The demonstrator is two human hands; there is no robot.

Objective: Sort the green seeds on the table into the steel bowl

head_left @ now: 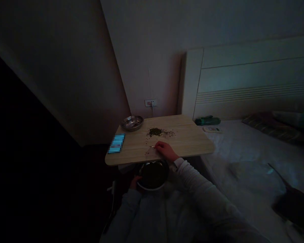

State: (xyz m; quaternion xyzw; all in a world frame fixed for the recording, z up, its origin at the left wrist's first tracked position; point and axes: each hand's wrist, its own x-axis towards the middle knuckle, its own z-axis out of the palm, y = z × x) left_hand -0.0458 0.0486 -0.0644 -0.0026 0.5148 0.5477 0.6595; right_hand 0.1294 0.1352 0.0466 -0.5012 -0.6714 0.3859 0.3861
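Note:
Below the table's front edge, my left hand [135,182] grips the left rim of a metal bowl [153,188], whose dark inside is hard to make out. Over the table top [190,141], my right hand [166,151] has its fingers pinched together. A small, thin, shiny thing [152,146] shows at the fingertips, too dim to name. Just beyond lies a pile of small green beans [155,132], with more scattered to its right. A few small reddish bits [147,153] lie left of my right hand near the front edge.
A second metal bowl [132,123] stands at the table's back left. A lit phone [117,143] with a blurred screen lies at the left edge. On the bed at right are a green bottle-like thing [207,120] and a pale remote [212,129]. A wall socket [150,103] holds a plug.

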